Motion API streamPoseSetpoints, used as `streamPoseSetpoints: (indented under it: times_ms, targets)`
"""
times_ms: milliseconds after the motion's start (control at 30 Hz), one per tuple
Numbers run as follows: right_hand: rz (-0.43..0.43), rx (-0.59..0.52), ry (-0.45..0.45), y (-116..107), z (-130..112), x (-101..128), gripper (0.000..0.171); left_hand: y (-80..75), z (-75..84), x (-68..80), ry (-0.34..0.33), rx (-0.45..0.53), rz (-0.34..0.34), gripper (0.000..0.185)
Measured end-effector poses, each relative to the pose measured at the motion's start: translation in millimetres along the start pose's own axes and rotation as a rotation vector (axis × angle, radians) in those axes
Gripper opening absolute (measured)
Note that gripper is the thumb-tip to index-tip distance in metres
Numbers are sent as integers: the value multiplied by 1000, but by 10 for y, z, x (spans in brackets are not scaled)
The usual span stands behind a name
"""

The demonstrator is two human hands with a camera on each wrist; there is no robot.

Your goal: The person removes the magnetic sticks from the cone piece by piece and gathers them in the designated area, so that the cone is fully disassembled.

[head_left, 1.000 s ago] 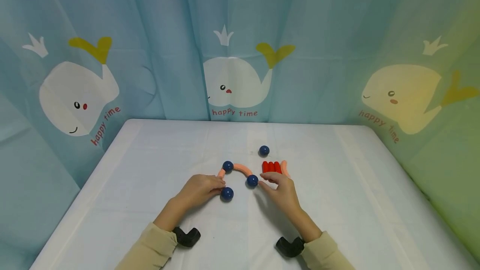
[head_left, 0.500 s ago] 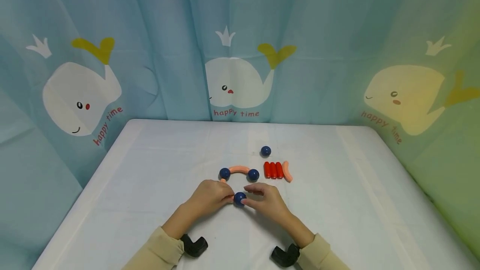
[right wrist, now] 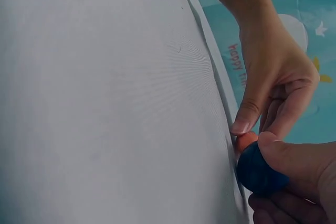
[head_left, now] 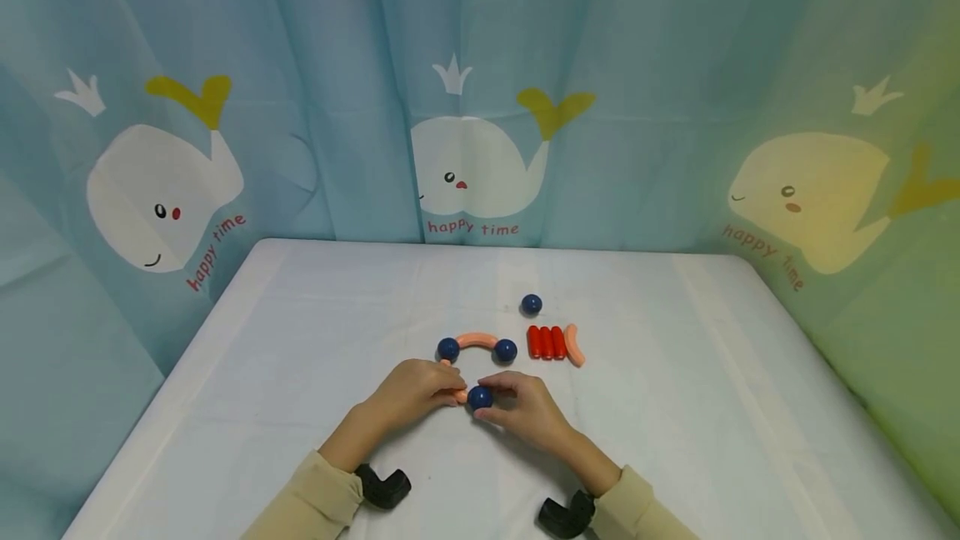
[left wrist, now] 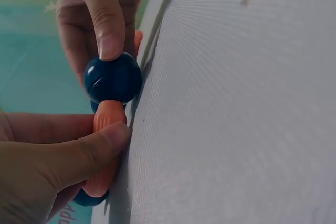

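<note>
My left hand [head_left: 416,390] pinches a curved orange rod [left wrist: 110,114] between thumb and fingers, low over the white table. A dark blue ball [head_left: 480,397] sits at that rod's end, and my right hand [head_left: 528,408] holds it between thumb and fingers. Behind the hands, another orange rod [head_left: 477,340] arches between a left blue ball [head_left: 448,348] and a right blue ball [head_left: 506,350]. A bit of orange shows below the left ball; the left fingers hide how the pieces join there.
To the right lie three red rods [head_left: 546,342] side by side, with a loose curved orange rod [head_left: 574,346] beside them. A single blue ball [head_left: 532,304] rests farther back. A whale-print curtain [head_left: 480,165] hangs behind the white table [head_left: 337,298].
My right hand has moved from beside the right ball to the front ball and now grips it. That front ball has shifted right, and the joined pieces have turned a little.
</note>
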State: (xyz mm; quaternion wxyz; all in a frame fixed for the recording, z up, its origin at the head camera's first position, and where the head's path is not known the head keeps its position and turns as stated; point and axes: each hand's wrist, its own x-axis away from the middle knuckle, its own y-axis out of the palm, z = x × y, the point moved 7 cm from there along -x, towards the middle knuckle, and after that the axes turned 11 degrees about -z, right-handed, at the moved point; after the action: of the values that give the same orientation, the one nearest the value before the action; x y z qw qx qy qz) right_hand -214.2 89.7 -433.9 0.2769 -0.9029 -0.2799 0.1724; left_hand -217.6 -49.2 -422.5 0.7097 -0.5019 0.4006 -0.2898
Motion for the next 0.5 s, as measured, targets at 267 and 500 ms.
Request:
streamPoseSetpoints:
  times_ms: [267,500]
  targets:
    - [11,68,38,-98,-19,38,32,0,-12,14,-19,6,-16,13]
    - [141,-9,166,-509,181,189,36,-21,-12,17,-29,6,-2,12]
